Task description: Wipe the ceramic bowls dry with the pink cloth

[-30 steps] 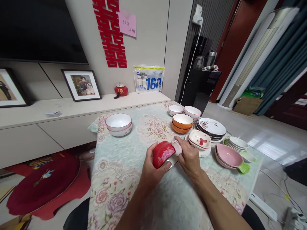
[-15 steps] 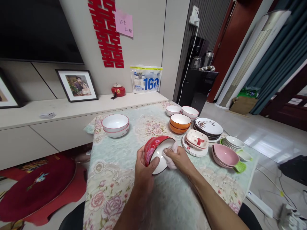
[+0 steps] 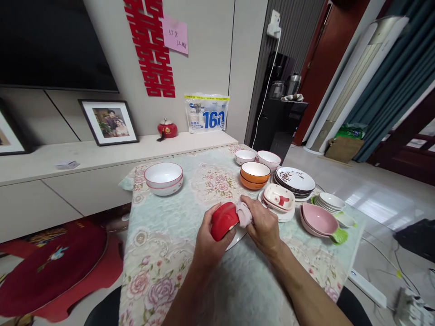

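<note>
My left hand (image 3: 214, 237) is closed around a tilted red bowl (image 3: 224, 221) over the near middle of the table, its red outer side showing. In my right hand (image 3: 265, 224) is a bunched pale pink cloth (image 3: 244, 214), pressed against the bowl's right edge. Below the hands a white curved surface (image 3: 237, 238) shows in part; I cannot tell whether it belongs to the same bowl. Two stacked white bowls with red rims (image 3: 164, 179) stand to the left. Orange bowls (image 3: 254, 175) and small rectangular dishes (image 3: 279, 197) on white plates are near my right hand.
A floral tablecloth (image 3: 159, 253) covers the table. Along its right side stand white bowls (image 3: 245, 157), stacked dark-edged plates (image 3: 295, 179), pink leaf-handled bowls (image 3: 319, 220) and small white-and-green dishes (image 3: 333, 202). Behind is a cabinet (image 3: 142, 145) with a framed photo, red jar and plastic bag.
The red bowl has turned over in my left hand, from white inside showing to red outside showing. My right hand has moved the cloth from the inside to the bowl's outer edge.
</note>
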{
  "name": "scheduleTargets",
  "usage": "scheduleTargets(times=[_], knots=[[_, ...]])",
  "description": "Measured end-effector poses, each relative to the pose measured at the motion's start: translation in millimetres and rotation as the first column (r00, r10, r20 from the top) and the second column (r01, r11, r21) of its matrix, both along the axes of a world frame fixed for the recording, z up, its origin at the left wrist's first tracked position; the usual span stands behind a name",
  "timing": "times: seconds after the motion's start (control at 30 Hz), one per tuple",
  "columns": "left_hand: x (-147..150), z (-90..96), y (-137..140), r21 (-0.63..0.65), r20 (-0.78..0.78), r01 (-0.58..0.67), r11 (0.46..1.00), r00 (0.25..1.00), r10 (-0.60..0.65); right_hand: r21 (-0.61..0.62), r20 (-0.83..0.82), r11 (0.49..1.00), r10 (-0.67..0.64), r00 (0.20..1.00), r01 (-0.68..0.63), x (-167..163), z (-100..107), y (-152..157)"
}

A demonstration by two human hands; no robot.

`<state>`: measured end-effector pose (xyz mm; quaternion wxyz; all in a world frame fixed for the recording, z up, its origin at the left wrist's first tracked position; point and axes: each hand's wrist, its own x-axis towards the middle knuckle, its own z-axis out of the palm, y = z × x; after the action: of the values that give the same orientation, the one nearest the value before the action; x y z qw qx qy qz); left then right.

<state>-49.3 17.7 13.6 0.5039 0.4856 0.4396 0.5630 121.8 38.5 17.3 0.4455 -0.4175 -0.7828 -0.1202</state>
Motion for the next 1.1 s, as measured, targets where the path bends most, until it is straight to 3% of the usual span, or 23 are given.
scheduleTargets(times=[0.07, 0.17, 0.2, 0.27, 0.33, 0.37, 0.4, 0.47, 0.57, 0.67, 0.77, 0.87, 0.97, 1.03, 1.1], knots=[[1.7, 1.5, -1.0, -0.01, 0.068, 0.004, 1.0, 0.998, -0.003, -0.077, -0.095, 0.997, -0.036, 0.995, 0.028, -2.9, 0.0, 2.0], [5.5, 5.9, -3.7, -0.021, 0.223, -0.071, 0.997, 0.972, 0.074, -0.337, -0.326, 0.941, -0.085, 0.942, -0.032, -7.1, -1.8, 7.5], [6.7, 7.6, -4.7, -0.028, 0.28, -0.085, 0.996, 0.956, 0.09, -0.438, -0.406, 0.894, -0.098, 0.909, -0.099, -8.6, -2.8, 9.0], [8.1, 10.7, -6.2, -0.049, 0.38, -0.09, 0.995, 0.919, 0.101, -0.604, -0.547, 0.744, -0.127, 0.828, -0.285, -12.1, -5.1, 10.4], [8.3, 12.8, -6.9, -0.067, 0.455, -0.076, 0.995, 0.885, 0.099, -0.673, -0.648, 0.574, -0.154, 0.746, -0.467, -15.8, -7.9, 10.0], [8.1, 13.4, -6.8, -0.075, 0.48, -0.07, 0.995, 0.872, 0.098, -0.677, -0.68, 0.511, -0.159, 0.716, -0.53, -17.2, -9.2, 9.5], [7.9, 13.6, -6.7, -0.082, 0.496, -0.065, 0.995, 0.863, 0.097, -0.676, -0.696, 0.478, -0.163, 0.7, -0.561, -18.1, -10.4, 9.1], [7.3, 13.4, -6.0, -0.095, 0.497, -0.044, 0.994, 0.864, 0.086, -0.689, -0.667, 0.515, -0.176, 0.723, -0.51, -17.5, -11.8, 9.2], [6.5, 11.6, -4.5, -0.114, 0.426, -0.014, 0.993, 0.902, 0.062, -0.663, -0.516, 0.707, -0.196, 0.834, -0.244, -10.3, -10.5, 10.5], [5.1, 9.5, -2.9, -0.085, 0.3, -0.003, 0.996, 0.953, 0.029, -0.451, -0.31, 0.892, -0.123, 0.943, -0.032, 0.0, -6.7, 9.7], [2.6, 8.4, -1.9, -0.05, 0.131, -0.022, 0.999, 0.991, 0.029, -0.186, -0.074, 0.982, -0.037, 0.997, 0.023, 5.5, -4.4, 6.0], [0.9, 8.5, -2.6, -0.037, 0.042, -0.021, 0.999, 0.999, 0.023, -0.106, 0.005, 0.994, -0.023, 1.0, 0.023, 3.8, -3.6, 3.9], [2.6, 8.7, -4.2, -0.06, 0.13, -0.024, 0.998, 0.991, 0.032, -0.26, -0.155, 0.965, -0.075, 0.985, 0.033, -1.1, -3.3, 6.8], [5.0, 8.8, -4.9, -0.083, 0.236, -0.046, 0.996, 0.97, 0.064, -0.466, -0.346, 0.883, -0.121, 0.931, -0.059, -4.6, -4.1, 10.0], [6.9, 9.0, -4.9, -0.098, 0.353, -0.063, 0.993, 0.931, 0.094, -0.625, -0.495, 0.748, -0.159, 0.854, -0.223, -8.6, -6.2, 11.9]])
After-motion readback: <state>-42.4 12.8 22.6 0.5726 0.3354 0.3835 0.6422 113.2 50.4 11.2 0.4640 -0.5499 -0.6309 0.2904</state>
